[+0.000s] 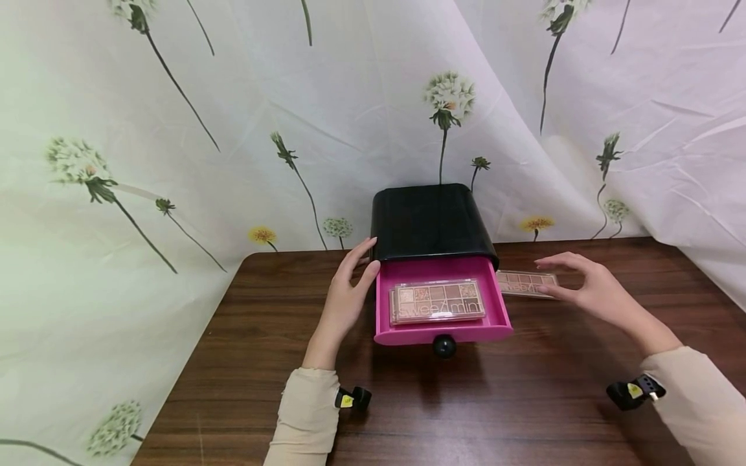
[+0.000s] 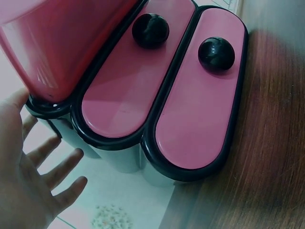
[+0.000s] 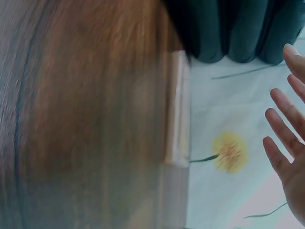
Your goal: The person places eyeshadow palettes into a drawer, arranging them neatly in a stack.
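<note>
A black drawer cabinet (image 1: 431, 220) stands at the back of the table, its top pink drawer (image 1: 402, 338) pulled out. Inside the drawer lie clear-lidded eyeshadow palettes (image 1: 440, 301), one on top of another. My left hand (image 1: 344, 298) is at the cabinet's left side, thumb by the drawer's front corner and fingers spread. To the right of the cabinet, another eyeshadow palette (image 1: 519, 283) lies on the table. My right hand (image 1: 606, 294) hovers around that palette's right end, thumb and fingers apart; the right wrist view shows no contact between them.
Two lower pink drawers (image 2: 200, 109) with black knobs (image 2: 216, 54) are closed beneath the top one. The brown wooden table (image 1: 262, 362) meets a white dandelion-print cloth (image 1: 361, 116) at the back. A black knob (image 1: 445, 347) sticks out from the top drawer's front.
</note>
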Demonstrator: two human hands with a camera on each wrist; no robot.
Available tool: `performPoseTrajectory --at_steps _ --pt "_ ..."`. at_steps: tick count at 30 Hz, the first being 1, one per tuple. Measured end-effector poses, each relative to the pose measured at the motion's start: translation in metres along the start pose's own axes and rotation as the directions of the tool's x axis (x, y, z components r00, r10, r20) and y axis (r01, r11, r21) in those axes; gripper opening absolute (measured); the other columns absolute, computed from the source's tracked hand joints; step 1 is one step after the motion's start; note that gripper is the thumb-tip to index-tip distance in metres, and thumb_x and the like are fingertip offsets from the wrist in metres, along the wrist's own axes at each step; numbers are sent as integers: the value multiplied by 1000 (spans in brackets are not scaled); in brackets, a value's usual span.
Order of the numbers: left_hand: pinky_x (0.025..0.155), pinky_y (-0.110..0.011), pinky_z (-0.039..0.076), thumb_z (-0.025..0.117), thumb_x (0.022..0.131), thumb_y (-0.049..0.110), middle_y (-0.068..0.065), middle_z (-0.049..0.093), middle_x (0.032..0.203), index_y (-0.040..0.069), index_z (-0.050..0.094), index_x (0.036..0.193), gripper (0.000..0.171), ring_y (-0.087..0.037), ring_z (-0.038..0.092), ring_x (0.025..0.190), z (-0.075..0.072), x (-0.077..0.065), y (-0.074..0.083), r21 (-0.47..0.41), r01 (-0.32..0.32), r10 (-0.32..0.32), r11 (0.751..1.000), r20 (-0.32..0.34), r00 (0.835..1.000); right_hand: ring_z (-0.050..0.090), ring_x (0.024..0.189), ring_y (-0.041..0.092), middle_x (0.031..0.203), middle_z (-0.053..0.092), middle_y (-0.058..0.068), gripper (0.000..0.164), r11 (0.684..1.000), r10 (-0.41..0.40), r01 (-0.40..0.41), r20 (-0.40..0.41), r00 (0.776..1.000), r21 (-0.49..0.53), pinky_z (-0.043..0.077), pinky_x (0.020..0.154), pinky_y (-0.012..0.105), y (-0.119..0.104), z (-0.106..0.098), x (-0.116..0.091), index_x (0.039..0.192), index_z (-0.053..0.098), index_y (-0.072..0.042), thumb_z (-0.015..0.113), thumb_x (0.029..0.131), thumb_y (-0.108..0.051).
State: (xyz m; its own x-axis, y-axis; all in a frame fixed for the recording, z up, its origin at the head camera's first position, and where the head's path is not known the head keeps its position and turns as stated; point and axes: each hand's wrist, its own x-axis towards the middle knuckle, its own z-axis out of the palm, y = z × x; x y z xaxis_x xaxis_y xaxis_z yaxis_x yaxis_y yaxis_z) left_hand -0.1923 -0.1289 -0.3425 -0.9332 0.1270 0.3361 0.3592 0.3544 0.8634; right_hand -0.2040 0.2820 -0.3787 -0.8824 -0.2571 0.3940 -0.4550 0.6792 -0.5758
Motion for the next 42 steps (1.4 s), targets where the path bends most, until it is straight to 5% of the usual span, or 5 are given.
performPoseTrajectory --at_steps 11,18,27,35,42 --pt "109 -47 34 55 103 33 3 38 155 24 47 149 47 -22 45 130 7 14 -42 2 -22 22 1000 -10 1000 58 106 12 121 66 15 53 997 63 -60 77 995 -43 43 88 32 37 6 5 128 64 -6 84 81 -22" --pt "109 -51 35 54 102 40 9 39 153 32 48 147 46 -17 46 129 9 12 -42 8 -41 42 999 -13 999 53 116 46 125 59 29 58 991 130 -129 155 979 -17 40 94 60 59 9 8 129 59 5 84 81 -19" --pt "109 -54 34 54 101 46 12 39 152 36 49 146 46 -16 46 129 10 12 -41 3 -45 45 999 -11 999 46 123 48 128 55 32 65 983 186 -183 194 963 -32 36 97 61 82 14 6 128 57 10 85 79 -21" --pt "108 -50 37 54 101 43 11 40 152 36 49 145 45 -16 47 128 8 10 -40 5 -49 49 999 -21 999 51 115 44 123 58 32 66 993 120 -112 210 970 -47 40 92 51 86 21 10 127 59 10 88 75 -20" --pt "108 -48 37 54 102 42 11 40 152 36 49 146 45 -16 47 128 6 10 -42 14 -51 51 999 -26 998 44 112 50 122 50 34 71 988 145 -124 257 956 -97 37 91 62 84 24 17 130 56 9 87 77 -25"
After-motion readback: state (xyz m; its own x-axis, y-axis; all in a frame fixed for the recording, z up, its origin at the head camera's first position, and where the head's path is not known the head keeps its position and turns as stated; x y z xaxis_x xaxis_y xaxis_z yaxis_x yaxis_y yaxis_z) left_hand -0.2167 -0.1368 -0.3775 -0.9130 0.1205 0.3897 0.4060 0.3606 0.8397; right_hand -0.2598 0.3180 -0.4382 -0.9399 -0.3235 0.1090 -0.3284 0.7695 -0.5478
